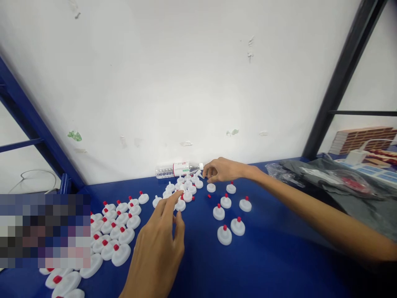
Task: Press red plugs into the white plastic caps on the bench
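Note:
My right hand [221, 169] is at the back of the table, fingers curled down over a white round nozzle cap [211, 188]. The fingertips hide the nozzle. My left hand [161, 236] reaches forward with thumb and forefinger apart, its fingertips at the near edge of a pile of white nozzle caps without red tips [187, 195]. Small red tips [193, 198] lie beside this pile, and one loose red tip [209, 196] is farther right. Several red-tipped white caps [224, 235] stand spaced out right of centre.
A large group of red-tipped white caps [126, 236] covers the left side of the blue table [263, 265]. A clear plastic bottle [180, 169] lies along the wall behind the pile. Dark grey bags [313, 178] and brick-patterned boxes [362, 138] are at right. Blue posts [40, 124] stand left.

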A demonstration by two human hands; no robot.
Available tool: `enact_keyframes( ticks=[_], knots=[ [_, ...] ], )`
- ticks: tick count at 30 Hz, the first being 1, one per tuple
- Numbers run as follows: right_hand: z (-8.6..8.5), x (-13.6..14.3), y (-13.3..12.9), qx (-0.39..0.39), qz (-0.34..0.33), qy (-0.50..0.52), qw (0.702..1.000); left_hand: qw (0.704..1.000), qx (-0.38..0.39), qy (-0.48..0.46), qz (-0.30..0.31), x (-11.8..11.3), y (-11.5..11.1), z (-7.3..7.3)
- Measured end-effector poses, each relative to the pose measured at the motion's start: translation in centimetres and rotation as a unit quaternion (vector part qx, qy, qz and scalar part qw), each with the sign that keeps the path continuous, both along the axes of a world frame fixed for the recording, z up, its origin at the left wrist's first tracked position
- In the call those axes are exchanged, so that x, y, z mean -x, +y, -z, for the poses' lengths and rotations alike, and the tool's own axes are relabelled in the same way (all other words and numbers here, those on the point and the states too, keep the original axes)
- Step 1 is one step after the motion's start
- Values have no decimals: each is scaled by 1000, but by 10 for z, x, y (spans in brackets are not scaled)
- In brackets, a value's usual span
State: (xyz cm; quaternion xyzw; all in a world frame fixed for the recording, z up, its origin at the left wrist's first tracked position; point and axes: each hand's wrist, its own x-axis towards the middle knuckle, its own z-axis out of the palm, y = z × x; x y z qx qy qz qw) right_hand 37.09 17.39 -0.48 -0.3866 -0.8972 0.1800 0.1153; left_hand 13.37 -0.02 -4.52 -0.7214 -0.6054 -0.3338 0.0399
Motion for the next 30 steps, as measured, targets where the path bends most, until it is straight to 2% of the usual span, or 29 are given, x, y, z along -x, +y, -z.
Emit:
enact_keyframes(
  ticks=[5, 8, 10, 13, 16, 19, 21, 24, 27, 30],
  knots=[
    [16, 22, -9, -113, 7, 8, 994, 1000, -3, 3, 0, 0, 0, 1],
    [29, 27, -6, -130, 9, -4, 991, 1000, -3, 1, 4, 0, 0, 1],
    [30, 27, -4, -133, 13, -1, 991, 1000, 8, 3, 4, 0, 0, 0],
    [19, 24, -7, -131, 19, 20, 991, 1000, 4, -9, 3, 0, -1, -1],
    [-2, 24, -22, -111, 4, 52, 993, 999, -30, -26, -3, -1, -1, 0],
    [-22, 31, -46, -47, -72, 101, 991, 999, -41, -23, -9, -2, -1, 1],
    [-32, 37, -63, 32, -142, 157, 977, 999, -36, -28, 4, -2, 0, 1],
    [-41, 43, -80, 92, -188, 189, 959, 998, -39, -38, 37, -2, 0, -1],
    [-44, 42, -81, 70, -153, 163, 972, 997, -49, -38, 47, -1, 0, -4],
    [-39, 33, -67, -12, -30, 32, 999, 999, -26, -21, 37, 0, 1, -3]
  ],
)
